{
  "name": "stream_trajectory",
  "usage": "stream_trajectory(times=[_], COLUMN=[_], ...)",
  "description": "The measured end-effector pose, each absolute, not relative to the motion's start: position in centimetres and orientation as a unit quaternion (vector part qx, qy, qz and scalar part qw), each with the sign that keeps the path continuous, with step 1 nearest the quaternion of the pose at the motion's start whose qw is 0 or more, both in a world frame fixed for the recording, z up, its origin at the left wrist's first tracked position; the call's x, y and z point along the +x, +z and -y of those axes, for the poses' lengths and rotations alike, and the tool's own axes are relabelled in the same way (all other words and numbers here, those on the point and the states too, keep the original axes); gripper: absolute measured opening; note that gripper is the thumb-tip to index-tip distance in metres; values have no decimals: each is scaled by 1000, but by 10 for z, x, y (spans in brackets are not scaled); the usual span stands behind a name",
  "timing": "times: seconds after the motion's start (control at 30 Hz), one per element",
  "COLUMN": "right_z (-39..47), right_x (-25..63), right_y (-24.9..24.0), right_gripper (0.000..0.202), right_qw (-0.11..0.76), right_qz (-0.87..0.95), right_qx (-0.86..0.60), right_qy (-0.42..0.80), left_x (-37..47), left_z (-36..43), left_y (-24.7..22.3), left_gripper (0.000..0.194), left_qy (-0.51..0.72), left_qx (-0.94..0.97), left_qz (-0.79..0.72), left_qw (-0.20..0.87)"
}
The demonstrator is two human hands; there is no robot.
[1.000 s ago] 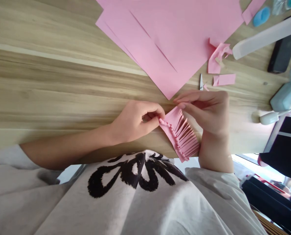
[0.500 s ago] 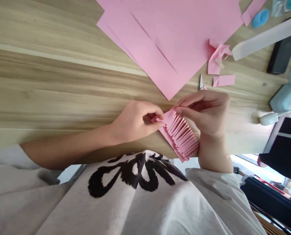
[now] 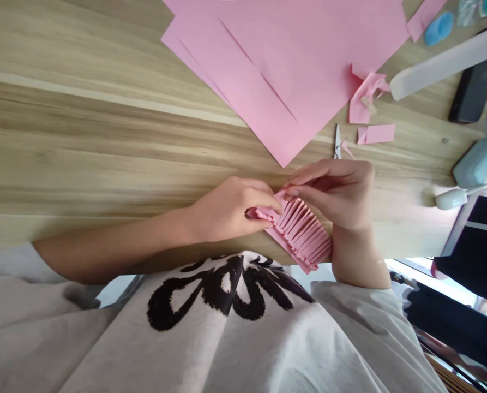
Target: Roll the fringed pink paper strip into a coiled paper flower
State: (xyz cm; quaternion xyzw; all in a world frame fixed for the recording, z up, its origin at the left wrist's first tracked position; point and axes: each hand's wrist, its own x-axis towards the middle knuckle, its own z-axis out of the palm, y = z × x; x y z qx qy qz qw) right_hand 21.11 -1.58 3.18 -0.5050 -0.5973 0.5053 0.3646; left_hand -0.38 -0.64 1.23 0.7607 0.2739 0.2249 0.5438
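Note:
A pink fringed paper strip (image 3: 294, 234) lies slantwise at the front edge of the table, cut into many narrow tabs along one side, with a row of small curls or folds along its lower band. My left hand (image 3: 243, 210) pinches its upper left end between thumb and fingers. At the strip's upper corner, my right hand (image 3: 333, 188) is closed, thumb against fingertips, on the paper. Just above the right hand, the blades of small scissors (image 3: 337, 143) show; their handles are hidden behind the hand.
Large pink sheets (image 3: 292, 65) spread over the far side. Crumpled pink scraps (image 3: 362, 101) and a small pink piece (image 3: 376, 134) lie to the right. Beyond them are a blue ring-shaped object (image 3: 438, 28), a whitish translucent strip (image 3: 443, 65), a dark phone-like object (image 3: 474, 87) and a pale case (image 3: 478, 164).
My right hand has moved slightly left and down along the paper, uncovering more of the scissors. My left hand has shifted a little right, its fingers now further over the strip.

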Motion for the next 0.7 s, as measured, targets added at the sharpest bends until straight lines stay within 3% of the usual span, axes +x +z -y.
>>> stream_trajectory(times=[0.7], right_z=[17], right_x=[208], right_y=[33], right_gripper=[15], right_qw=[375], right_qz=[601], right_qx=[-490], right_qy=[509], left_x=[-3], left_z=[7], left_y=[15], left_gripper=[9], left_qy=[194], left_qx=[787], left_qz=[-254], left_qw=[527])
